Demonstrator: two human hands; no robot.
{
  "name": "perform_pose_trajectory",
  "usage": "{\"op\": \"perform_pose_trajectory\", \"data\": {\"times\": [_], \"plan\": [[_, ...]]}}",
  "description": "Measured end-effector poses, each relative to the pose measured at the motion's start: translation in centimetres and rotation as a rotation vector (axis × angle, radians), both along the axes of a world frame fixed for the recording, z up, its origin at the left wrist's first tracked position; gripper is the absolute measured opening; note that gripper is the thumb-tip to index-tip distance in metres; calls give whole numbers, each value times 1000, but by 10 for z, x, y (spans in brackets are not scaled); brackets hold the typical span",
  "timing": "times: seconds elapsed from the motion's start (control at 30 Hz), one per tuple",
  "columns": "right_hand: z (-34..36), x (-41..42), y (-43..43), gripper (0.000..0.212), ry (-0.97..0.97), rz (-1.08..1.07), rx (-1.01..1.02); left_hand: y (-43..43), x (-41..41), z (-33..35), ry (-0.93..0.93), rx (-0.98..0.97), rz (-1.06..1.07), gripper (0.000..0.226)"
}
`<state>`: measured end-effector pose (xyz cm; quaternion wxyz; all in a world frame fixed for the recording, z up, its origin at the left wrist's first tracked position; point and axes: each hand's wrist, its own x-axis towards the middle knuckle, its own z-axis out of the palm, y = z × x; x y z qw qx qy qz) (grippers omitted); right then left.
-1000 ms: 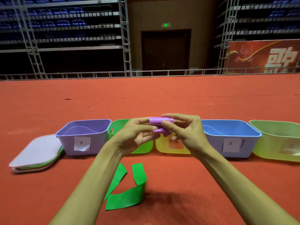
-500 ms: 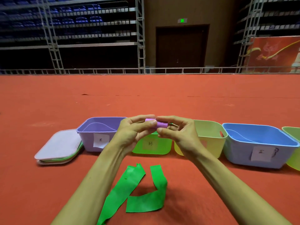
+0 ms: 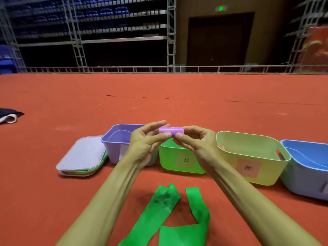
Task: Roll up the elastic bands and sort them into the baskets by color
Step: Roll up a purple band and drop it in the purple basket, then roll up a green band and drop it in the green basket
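A purple elastic band (image 3: 170,130), rolled into a short cylinder, is held in the air between both hands. My left hand (image 3: 145,144) pinches its left end and my right hand (image 3: 197,144) pinches its right end. The roll hovers above the gap between the purple basket (image 3: 113,139) and the green basket (image 3: 170,160). A yellow basket (image 3: 248,157) and a blue basket (image 3: 305,167) stand further right in the same row. A long green elastic band (image 3: 170,217) lies unrolled and folded on the red floor below my forearms.
A stack of flat lids (image 3: 81,157), pale purple on top with green beneath, lies left of the purple basket. A dark cloth (image 3: 8,114) lies on the floor at far left. A metal rail (image 3: 159,69) and scaffolding stand far behind.
The view has swung left, so the baskets appear further right. The purple roll now looks tighter, and both hands still hold it at about the same height.
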<state>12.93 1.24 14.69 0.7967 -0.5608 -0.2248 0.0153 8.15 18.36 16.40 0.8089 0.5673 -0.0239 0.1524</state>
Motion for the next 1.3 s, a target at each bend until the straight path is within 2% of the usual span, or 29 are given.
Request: {"op": "perform_pose_trajectory", "data": {"times": [0.1,0.17,0.2,0.27,0.33,0.37,0.47,0.53,0.6,0.7,0.8,0.87,0.97,1.03,1.17,1.3], "plan": [[1,27,22,13,-100,-72,-161,12,16,-20,18,-162,0,49],[4,61,45,13,-154,-146,-299,23,26,-49,131,-178,119,38],[7,80,59,14,-177,-187,-383,28,30,-69,206,-86,230,30],[13,115,86,12,-249,-236,-621,42,32,-120,272,256,434,43],[15,142,115,19,-330,-201,-890,55,31,-168,298,572,494,53],[14,151,130,24,-349,-170,-1010,60,32,-183,324,667,516,54],[-1,174,172,42,-354,-124,-1286,64,36,-197,388,797,562,61],[-15,183,199,53,-377,-90,-1388,61,38,-193,469,898,573,59],[-23,189,222,59,-423,-64,-1468,57,38,-190,495,909,599,61],[-30,195,250,59,-491,-45,-1534,57,41,-190,520,917,647,73],[-39,197,264,41,-582,-18,-1641,59,44,-191,511,949,668,70],[-44,197,267,31,-627,-5,-1686,62,43,-194,507,979,665,68],[-46,196,267,35,-649,-8,-1721,64,44,-202,521,1024,647,71],[-42,196,263,37,-629,-55,-1673,64,44,-202,507,1042,641,70],[-18,182,240,30,-653,-273,-1405,66,42,-196,490,1083,643,75],[11,132,179,24,-606,-418,-1069,66,41,-187,495,1089,627,75]]}}
